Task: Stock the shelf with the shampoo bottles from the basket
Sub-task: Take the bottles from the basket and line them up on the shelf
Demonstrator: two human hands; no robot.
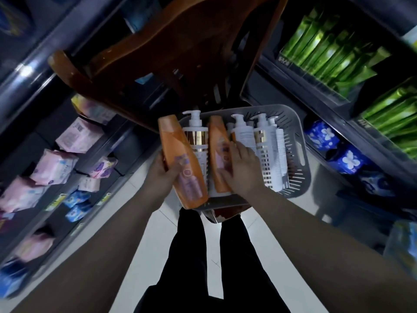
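Head view. You stand in a narrow aisle: a left shelf [126, 141] with pink packs [79, 136] on one side, a right shelf [282, 105] with green packs [334, 53] and blue packs [322, 134] on the other. White floor [146, 245] runs between them, with your black trousers [191, 256] below. The grey slotted basket [300, 141] sits mid-aisle, just below a brown chair [180, 41] that overhangs its far rim. What carries the basket is mostly hidden. Open room is only the floor strip on each side of the basket.

Your left hand [162, 175] grips the orange bottle [180, 154] round its middle, at the basket's left rim. Its lower end is over the near left corner. Your right hand [242, 168] is curled on the second orange bottle [217, 150], which lies inside the basket left of centre.

Both bottles are glossy orange with a flat shape and a purple label, and the print is too blurred to read. White pump bottles [244, 134] with gold bands fill the rest of the basket, up to its right wall.

The long axis of each orange bottle runs near rim to far rim. The held one leans with its far end tipped left. The pump heads point to the far rim.
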